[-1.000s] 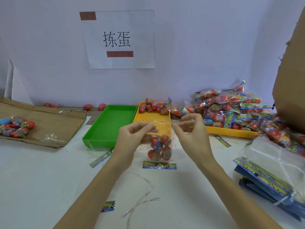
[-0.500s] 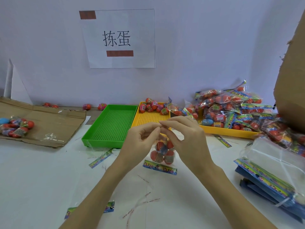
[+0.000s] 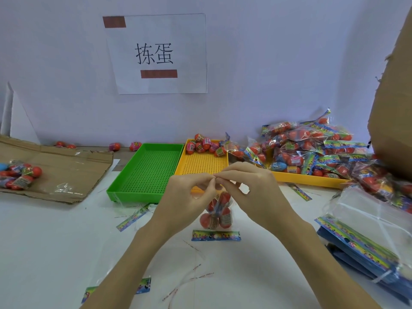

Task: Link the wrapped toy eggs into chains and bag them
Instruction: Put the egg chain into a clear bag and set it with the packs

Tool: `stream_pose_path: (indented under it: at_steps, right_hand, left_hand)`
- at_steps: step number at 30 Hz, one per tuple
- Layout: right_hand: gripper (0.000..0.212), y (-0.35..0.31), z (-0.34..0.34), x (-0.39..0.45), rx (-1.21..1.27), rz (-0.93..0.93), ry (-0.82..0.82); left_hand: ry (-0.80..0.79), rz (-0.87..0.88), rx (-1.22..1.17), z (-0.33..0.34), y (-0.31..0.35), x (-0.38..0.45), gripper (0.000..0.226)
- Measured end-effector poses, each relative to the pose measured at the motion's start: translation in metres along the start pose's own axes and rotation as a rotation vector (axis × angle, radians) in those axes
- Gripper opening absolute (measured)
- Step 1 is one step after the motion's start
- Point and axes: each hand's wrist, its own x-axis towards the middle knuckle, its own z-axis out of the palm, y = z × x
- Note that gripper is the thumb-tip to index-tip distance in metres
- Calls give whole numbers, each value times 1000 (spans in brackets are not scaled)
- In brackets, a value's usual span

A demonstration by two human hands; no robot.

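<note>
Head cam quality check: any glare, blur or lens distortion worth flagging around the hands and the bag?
Head view: light is flat and even, shadows faint. Wide-angle bending shows at the edges, where the brown cardboard box wall curves. The left hand and right hand are fairly sharp, pinching the clear bag of red toy eggs at its top. Glare streaks the stack of empty clear plastic bags.

Top of clear egg-filled bag (image 3: 217, 214) hidden behind pinching fingertips (image 3: 213, 181). Brown cardboard box (image 3: 394, 121) at 3 o'clock cut by frame edge. Egg label print too small to read.
</note>
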Motion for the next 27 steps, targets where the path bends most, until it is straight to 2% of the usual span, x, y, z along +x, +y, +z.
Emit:
stream_pose_path:
  at_steps: [11, 16, 18, 23, 27]
  right_hand:
    - [7, -2, 3, -1, -71, -50, 112]
    - [14, 0, 9, -2, -105, 11, 116]
    - [14, 5, 5, -2, -91, 68, 162]
    - [11, 42, -24, -3, -90, 344, 352]
    - [5, 65, -30, -10, -172, 595, 370]
  left_hand:
    - [-27, 71, 30, 1, 4, -1, 18]
    - [-1, 35, 28, 0, 6, 0, 18]
    - [22, -5, 32, -1, 5, 0, 17]
    - [89, -237, -99, -8, -4, 3, 22]
    - [187, -379, -176, -7, -9, 5, 27]
